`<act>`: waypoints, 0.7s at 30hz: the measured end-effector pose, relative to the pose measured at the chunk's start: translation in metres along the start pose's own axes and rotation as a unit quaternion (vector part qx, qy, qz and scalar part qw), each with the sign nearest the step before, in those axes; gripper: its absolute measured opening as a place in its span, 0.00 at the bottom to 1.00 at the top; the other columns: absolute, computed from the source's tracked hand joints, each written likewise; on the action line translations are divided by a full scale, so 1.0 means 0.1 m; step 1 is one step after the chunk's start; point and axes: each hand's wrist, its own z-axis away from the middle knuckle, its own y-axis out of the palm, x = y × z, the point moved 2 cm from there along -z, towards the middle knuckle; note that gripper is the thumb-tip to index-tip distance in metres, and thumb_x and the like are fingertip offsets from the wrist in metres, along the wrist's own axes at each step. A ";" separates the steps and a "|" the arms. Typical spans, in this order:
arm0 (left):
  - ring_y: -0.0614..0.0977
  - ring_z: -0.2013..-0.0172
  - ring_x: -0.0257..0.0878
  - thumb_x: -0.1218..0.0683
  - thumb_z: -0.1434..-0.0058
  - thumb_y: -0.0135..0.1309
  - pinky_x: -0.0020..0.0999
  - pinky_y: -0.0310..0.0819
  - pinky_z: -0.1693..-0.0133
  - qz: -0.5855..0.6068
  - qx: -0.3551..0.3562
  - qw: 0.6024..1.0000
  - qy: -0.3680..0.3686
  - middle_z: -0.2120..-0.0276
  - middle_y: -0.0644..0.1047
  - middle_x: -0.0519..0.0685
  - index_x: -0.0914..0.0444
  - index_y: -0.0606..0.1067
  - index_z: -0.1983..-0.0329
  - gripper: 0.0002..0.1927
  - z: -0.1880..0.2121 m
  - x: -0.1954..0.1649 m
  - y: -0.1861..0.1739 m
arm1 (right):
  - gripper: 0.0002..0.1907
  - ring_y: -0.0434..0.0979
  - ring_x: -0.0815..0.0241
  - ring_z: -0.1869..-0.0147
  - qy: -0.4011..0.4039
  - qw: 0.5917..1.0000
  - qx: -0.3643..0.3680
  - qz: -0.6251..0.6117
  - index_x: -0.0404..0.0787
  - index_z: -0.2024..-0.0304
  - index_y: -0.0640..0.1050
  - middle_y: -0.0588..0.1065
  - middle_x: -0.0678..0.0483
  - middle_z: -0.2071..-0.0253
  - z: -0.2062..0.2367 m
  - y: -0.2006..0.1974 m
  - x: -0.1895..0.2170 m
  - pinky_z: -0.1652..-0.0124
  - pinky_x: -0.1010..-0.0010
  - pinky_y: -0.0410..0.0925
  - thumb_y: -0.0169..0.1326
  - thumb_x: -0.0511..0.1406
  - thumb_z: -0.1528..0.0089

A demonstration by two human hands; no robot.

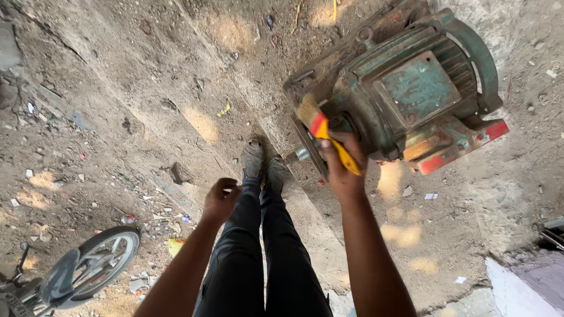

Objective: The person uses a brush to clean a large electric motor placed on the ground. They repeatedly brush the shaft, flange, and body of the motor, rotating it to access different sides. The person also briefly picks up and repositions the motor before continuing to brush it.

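Observation:
A big old electric motor [411, 88], green with rust and red patches, lies on the dirt ground at the upper right, its steel shaft [298, 155] pointing left. My right hand [339, 167] grips a paintbrush [322, 130] with a yellow and red handle, its bristles against the motor's front end. My left hand [221, 199] hangs curled in a loose fist over my legs, holding nothing that I can see. My legs in dark trousers and worn shoes [263, 164] stand just left of the shaft.
A motorcycle's front wheel and mudguard [94, 264] sits at the bottom left. Litter and small stones are scattered over the dusty ground. A pale concrete slab [517, 293] lies at the bottom right.

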 end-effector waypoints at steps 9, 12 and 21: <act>0.85 0.57 0.41 0.46 0.39 0.63 0.36 0.76 0.55 -0.045 0.036 0.998 -0.008 0.60 0.84 0.50 0.60 0.80 0.54 0.16 0.08 -0.08 0.15 | 0.07 0.79 0.66 0.60 0.084 0.980 -0.181 -0.014 0.38 0.52 0.74 0.80 0.54 0.61 0.11 0.06 -0.16 0.64 0.76 0.71 0.55 0.34 0.31; 0.84 0.58 0.43 0.44 0.39 0.61 0.39 0.76 0.55 -0.083 0.054 0.992 -0.076 0.58 0.83 0.49 0.58 0.79 0.53 0.17 0.11 -0.12 0.08 | 0.07 0.78 0.63 0.53 -0.042 0.983 -0.165 0.062 0.36 0.50 0.74 0.78 0.50 0.56 0.10 0.13 -0.17 0.54 0.73 0.72 0.57 0.33 0.26; 0.84 0.56 0.41 0.45 0.40 0.62 0.36 0.76 0.53 -0.127 0.050 0.988 -0.067 0.57 0.83 0.49 0.58 0.80 0.51 0.18 0.09 -0.15 0.04 | 0.09 0.77 0.58 0.71 0.210 0.870 -0.095 -0.435 0.35 0.52 0.75 0.79 0.44 0.66 0.24 0.05 -0.38 0.72 0.70 0.68 0.52 0.33 0.33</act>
